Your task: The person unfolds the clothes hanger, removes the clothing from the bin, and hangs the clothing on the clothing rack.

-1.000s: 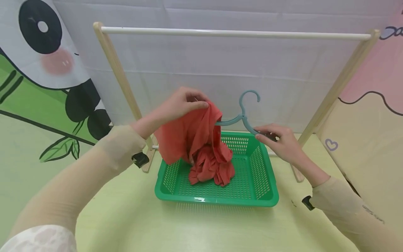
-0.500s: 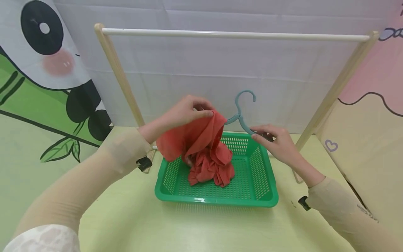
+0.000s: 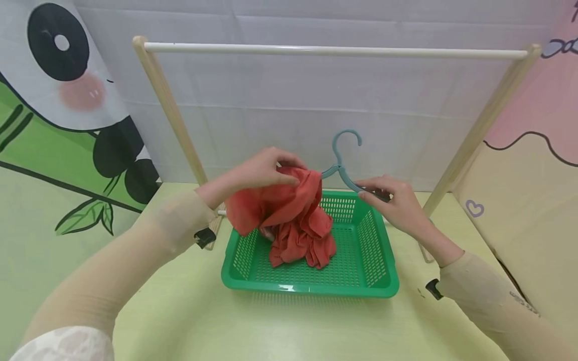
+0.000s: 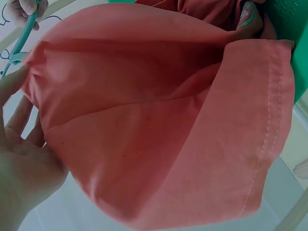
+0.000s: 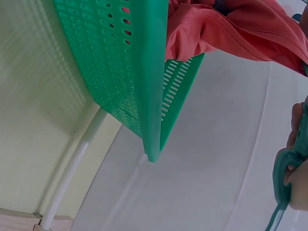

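A red shirt (image 3: 300,220) lies bunched in the green basket (image 3: 311,289), part of it lifted over the basket's left rear. My left hand (image 3: 262,173) holds its upper part between thumb and fingers. In the left wrist view, these fingers (image 4: 20,115) meet the cloth's edge, and a stitched hem (image 4: 267,120) hangs loose. A blue-green hanger (image 3: 345,178) stands hook up above the basket's back rim. Its left arm runs into the shirt, where the end is hidden. My right hand (image 3: 395,198) grips the hanger's right arm.
Behind the basket stands a rack with wooden legs (image 3: 169,108) and a white top rail (image 3: 334,50). A pale tabletop (image 3: 289,326) lies under everything. A white cloth backdrop (image 3: 384,100) closes the rear, with printed panels at both sides.
My left hand has lowered slightly and moved right with the shirt, which now covers more of the hanger's left arm. The hanger and my right hand have shifted a little left.
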